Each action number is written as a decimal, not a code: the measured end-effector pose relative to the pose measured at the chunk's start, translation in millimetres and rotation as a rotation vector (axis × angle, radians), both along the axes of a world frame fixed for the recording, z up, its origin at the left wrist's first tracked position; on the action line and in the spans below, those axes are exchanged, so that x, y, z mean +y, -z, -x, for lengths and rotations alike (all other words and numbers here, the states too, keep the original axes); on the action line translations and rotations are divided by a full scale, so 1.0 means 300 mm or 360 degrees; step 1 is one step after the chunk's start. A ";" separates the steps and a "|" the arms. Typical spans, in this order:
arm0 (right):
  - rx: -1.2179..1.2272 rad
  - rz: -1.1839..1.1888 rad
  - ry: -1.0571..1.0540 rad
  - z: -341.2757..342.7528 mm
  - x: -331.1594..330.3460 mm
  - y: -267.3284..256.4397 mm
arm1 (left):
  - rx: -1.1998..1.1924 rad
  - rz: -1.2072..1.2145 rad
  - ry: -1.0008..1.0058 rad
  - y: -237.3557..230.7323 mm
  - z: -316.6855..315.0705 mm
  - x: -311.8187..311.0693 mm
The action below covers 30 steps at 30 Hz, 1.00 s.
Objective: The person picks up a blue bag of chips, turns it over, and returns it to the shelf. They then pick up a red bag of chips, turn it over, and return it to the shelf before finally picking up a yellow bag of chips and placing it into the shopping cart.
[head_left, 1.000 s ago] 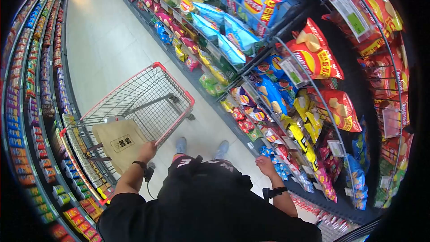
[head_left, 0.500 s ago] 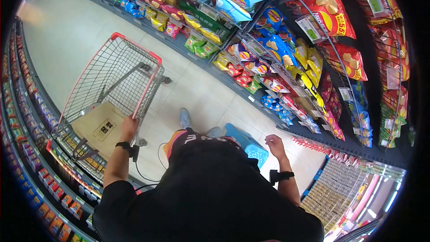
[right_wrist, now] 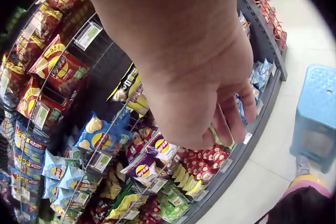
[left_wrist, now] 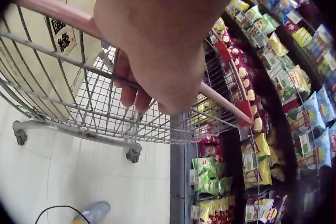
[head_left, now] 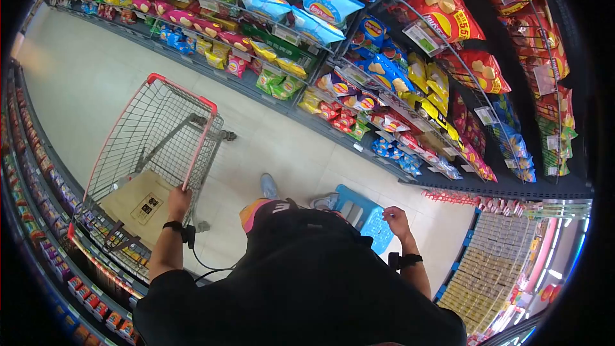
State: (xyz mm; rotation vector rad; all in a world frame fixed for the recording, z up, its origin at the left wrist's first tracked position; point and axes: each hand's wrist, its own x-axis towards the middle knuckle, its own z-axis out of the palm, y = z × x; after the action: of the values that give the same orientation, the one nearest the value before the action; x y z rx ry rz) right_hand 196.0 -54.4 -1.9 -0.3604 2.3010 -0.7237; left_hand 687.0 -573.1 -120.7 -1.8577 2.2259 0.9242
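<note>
My left hand (head_left: 179,203) grips the side rail of a wire shopping cart (head_left: 210,106) with pinkish-red rim pieces. The left wrist view shows its fingers (left_wrist: 128,97) curled down over the pink rail (left_wrist: 58,11). Inside the cart, close by that hand, lies a beige bag (head_left: 122,204) with a dark printed label. On the other side of the body my right hand (head_left: 396,219) hangs with nothing in it, its fingers loosely bent. In the right wrist view that hand (right_wrist: 194,92) overlaps the chip shelves without holding any packet.
Beneath the right hand a blue plastic stool (head_left: 379,237) stands on the pale floor (head_left: 262,134). Racks of chip bags (head_left: 327,9) run along the right and far side. Another shelf of small packets (head_left: 48,218) borders the cart's left. Stacked goods (head_left: 490,256) stand at lower right.
The head view has swung round, so the cart appears farther left and the shelves lie flatter across the top. The blue stool has come into view. My left hand keeps its grip on the rail.
</note>
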 end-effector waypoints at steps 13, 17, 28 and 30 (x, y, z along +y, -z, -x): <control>-0.0015 0.0207 -0.0088 0.101 -0.100 0.004 | 0.0084 -0.0036 0.0078 0.066 0.019 0.078; -0.0047 0.0238 -0.0158 0.152 -0.097 0.062 | 0.0120 -0.0054 0.0083 0.048 0.063 0.115; -0.0176 0.0336 -0.0315 0.419 -0.269 0.218 | -0.0024 0.0039 -0.0076 0.053 0.111 0.259; -0.0240 0.0359 -0.0361 0.447 -0.312 0.246 | 0.0069 0.0143 -0.0111 0.054 0.157 0.269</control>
State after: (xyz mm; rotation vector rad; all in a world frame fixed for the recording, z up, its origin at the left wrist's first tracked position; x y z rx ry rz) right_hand 61.9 -148.0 -75.6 -0.6373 2.0023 -0.8648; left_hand 640.0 -492.3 -137.0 -1.9841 2.2771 0.8973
